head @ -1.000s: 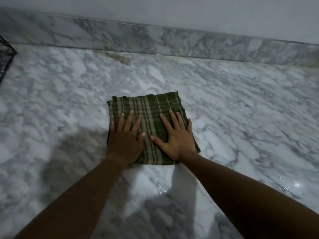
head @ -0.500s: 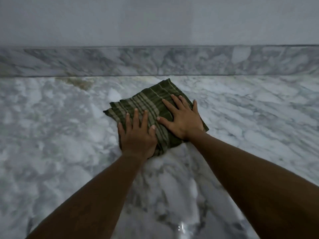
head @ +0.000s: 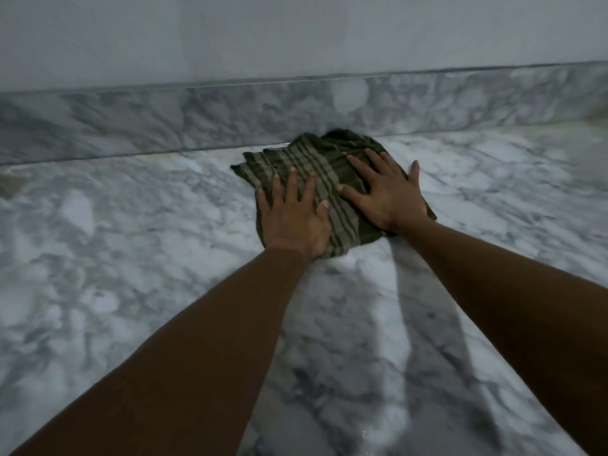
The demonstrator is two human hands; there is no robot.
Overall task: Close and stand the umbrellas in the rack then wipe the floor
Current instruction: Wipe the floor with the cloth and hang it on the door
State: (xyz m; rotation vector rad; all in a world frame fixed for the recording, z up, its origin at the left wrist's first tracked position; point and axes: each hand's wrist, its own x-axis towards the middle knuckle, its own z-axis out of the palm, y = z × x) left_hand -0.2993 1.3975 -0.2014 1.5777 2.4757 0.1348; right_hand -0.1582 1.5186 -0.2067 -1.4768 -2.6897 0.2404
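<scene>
Cloth (head: 297, 159) of dark-green fabric with tan stripes lies crumpled just above frame centre on the grey-veined white marble floor (head: 131, 258), its far edge bunched against the marble skirting strip (head: 164, 123). Both hands press flat on it, fingers spread. The left hand (head: 292, 222) covers its lower-left part and the right hand (head: 388, 195) lies higher, nearer the skirting, so any further stroke likely runs sideways or back down-frame.

Ahead, passage is blocked by the marble skirting (head: 230, 120) — the cloth (head: 316, 166) is bunched against it; open floor (head: 115, 258) is left at both sides.
</scene>
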